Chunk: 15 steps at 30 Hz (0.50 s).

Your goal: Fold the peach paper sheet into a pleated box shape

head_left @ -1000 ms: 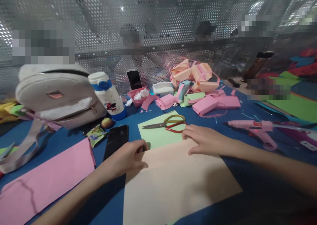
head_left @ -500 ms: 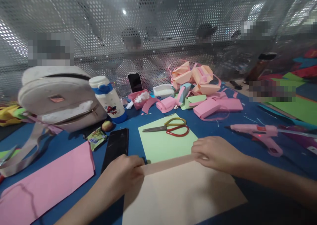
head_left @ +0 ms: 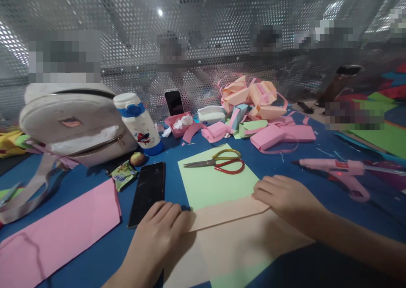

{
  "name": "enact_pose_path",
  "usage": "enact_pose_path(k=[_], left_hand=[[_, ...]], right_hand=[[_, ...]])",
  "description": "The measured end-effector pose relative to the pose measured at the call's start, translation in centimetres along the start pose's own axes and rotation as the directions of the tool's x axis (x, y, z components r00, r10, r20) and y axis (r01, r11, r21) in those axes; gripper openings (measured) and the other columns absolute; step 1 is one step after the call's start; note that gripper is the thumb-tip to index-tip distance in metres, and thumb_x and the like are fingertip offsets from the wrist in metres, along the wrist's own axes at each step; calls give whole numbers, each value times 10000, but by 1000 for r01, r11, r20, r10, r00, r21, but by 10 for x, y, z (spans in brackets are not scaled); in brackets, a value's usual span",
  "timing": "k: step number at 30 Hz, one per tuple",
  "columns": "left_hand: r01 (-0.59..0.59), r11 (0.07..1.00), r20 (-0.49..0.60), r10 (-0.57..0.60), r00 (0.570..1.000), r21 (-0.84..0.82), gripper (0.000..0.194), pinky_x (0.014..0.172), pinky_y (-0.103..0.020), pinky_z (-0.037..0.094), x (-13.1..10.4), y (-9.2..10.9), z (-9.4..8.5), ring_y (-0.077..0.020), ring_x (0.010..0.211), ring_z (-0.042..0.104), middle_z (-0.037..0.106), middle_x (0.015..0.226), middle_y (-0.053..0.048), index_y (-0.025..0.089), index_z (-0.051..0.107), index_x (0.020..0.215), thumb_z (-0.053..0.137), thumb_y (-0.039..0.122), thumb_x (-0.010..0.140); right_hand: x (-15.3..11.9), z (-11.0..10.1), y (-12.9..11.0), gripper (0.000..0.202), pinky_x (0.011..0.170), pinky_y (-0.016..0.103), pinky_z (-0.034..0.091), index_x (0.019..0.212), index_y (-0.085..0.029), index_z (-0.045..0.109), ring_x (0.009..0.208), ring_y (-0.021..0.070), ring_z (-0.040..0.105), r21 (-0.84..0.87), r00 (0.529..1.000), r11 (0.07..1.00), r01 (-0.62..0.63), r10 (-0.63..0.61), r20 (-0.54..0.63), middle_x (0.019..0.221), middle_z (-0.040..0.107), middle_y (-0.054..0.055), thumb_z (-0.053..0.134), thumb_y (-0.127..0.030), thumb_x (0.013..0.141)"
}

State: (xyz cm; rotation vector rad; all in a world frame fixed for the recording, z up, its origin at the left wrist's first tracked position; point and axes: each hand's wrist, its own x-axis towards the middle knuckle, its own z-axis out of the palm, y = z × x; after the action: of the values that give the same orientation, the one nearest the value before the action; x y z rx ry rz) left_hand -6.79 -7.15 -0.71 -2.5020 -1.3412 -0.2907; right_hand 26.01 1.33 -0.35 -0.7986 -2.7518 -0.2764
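Note:
A sheet of peach paper (head_left: 228, 214) lies in front of me, its far side turned over into a long narrow flap. My left hand (head_left: 160, 233) grips the left end of that flap, fingers curled on it. At the right end, my right hand (head_left: 282, 199) holds it with bent fingers, thumb side hidden. Pale green paper (head_left: 209, 188) shows beneath and beyond the peach sheet. On the green paper rest scissors (head_left: 203, 163) with one yellow and one red handle loop, blades pointing left.
To the left are a black phone (head_left: 147, 195), folded pink paper (head_left: 63, 233), a snack packet (head_left: 124, 176), a bottle (head_left: 141, 129) and a backpack (head_left: 72, 127). A pink glue gun (head_left: 336, 169) lies right. Folded paper pieces (head_left: 266, 138) sit behind the scissors.
The flap of peach paper now looks wider and lies flatter, and its fold has come nearer me. Both hands have shifted slightly right and down with it, still holding its ends.

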Motion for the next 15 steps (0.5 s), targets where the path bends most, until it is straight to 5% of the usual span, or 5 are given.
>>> enact_pose_path(k=[4, 7, 11, 15], left_hand=[[-142, 978, 29, 140, 990, 151, 385, 934, -390, 436, -13, 7, -13, -216, 908, 646, 713, 999, -61, 138, 659, 1123, 318, 39, 974], [-210, 949, 53, 203, 978, 233, 422, 959, -397, 455, -23, 18, -18, -259, 1103, 641, 685, 1214, -91, 163, 552, 1344, 296, 146, 1009], [-167, 928, 105, 140, 985, 332, 541, 961, -438, 490, -29, 38, -14, -325, 1217, 592, 637, 1289, -173, 215, 277, 1537, 320, 406, 1033], [-171, 938, 80, 154, 985, 302, 663, 930, -428, 511, -25, 43, -8, -345, 1213, 591, 624, 1302, -191, 191, 345, 1509, 433, 566, 969]], right_hand=[[-9, -6, -12, 300, 684, 327, 419, 937, -177, 673, 779, 202, 612, -57, 1000, 998, -24, 24, 0, 896, 704, 66, 446, -4, 845], [-16, -7, -22, 280, 794, 387, 481, 1087, -136, 671, 920, 246, 650, -109, 1000, 994, -13, 13, 1, 1067, 718, 126, 436, -195, 946], [-16, 2, -36, 744, 931, 436, 496, 1290, -36, 578, 1170, 312, 595, -68, 996, 994, 84, -82, 39, 1331, 592, 218, 475, -662, 901], [1, 11, -53, 1013, 1036, 455, 466, 1402, 24, 456, 1311, 346, 489, 66, 983, 991, 115, -123, 137, 1455, 439, 255, 597, -752, 766]])
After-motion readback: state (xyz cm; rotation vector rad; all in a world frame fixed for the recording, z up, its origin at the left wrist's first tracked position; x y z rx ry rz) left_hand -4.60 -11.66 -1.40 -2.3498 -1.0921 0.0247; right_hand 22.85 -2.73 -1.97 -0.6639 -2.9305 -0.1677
